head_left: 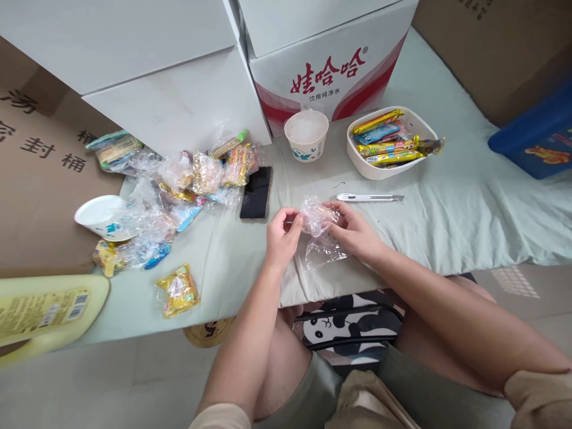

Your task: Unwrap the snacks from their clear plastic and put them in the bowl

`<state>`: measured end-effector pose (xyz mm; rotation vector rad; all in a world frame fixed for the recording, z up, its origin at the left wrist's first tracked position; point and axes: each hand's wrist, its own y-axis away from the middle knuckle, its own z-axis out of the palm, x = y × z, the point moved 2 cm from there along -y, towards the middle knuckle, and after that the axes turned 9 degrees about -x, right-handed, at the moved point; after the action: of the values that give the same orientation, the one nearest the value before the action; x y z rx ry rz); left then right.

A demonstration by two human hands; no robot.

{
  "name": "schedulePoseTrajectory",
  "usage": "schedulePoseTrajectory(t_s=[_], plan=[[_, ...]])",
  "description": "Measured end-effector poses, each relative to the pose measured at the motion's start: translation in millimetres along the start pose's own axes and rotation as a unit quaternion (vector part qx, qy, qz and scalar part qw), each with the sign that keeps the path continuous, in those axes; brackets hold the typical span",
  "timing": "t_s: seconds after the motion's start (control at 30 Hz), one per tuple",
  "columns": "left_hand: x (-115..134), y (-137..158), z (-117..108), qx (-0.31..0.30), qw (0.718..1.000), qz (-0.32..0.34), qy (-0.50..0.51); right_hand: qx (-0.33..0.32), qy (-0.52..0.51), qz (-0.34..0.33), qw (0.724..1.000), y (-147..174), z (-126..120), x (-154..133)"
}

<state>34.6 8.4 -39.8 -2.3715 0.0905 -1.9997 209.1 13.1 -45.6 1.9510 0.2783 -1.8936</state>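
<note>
Near the cloth's front edge, a crinkled clear plastic bag [318,221] is between my two hands; what it may contain is hard to make out. My left hand [284,233] pinches the bag's left side with thumb and fingertips. Curled round its right side is my right hand [355,231], and a loose flap of the plastic hangs down below the fingers. Just beyond my right hand lies a white utility knife [370,198]. A dark phone [256,193] rests to the left of my left hand.
A white tub [364,168] holds several wrapped snack sticks. Behind my hands stands a paper bowl [308,136] with clear plastic inside. Wrapped snacks [208,173] pile up left, beside another paper bowl [100,217] and a yellow packet [179,290]. A printed carton [330,77] borders the back.
</note>
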Motion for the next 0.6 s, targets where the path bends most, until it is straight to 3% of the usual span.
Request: schedulePoseTrajectory(t_s=[0.6], plan=[[-11.1, 0.7, -3.8, 0.026, 0.997, -0.014, 0.068, -0.012, 0.031, -0.019, 0.999, 0.1, 0.9, 2.6]])
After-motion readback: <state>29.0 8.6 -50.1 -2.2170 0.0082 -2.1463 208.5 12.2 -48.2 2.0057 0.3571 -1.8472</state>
